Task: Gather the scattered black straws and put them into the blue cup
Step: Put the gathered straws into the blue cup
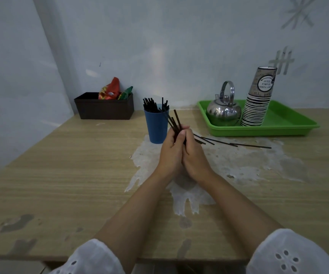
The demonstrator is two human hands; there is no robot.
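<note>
A blue cup [156, 127] stands upright on the wooden table [64, 175], with several black straws [153, 105] sticking out of its top. Just right of the cup, my left hand [170, 153] and my right hand [193, 155] are pressed together around a small bundle of black straws [174, 120], whose ends point up and to the left toward the cup's rim. More loose black straws [232, 144] lie flat on the table to the right of my hands.
A green tray [290, 127] at the back right carries a steel kettle [223, 111] and a tall stack of paper cups [258, 99]. A dark box [104, 108] with snack packets sits at the back left against the wall. A pale worn patch [238, 165] marks the tabletop.
</note>
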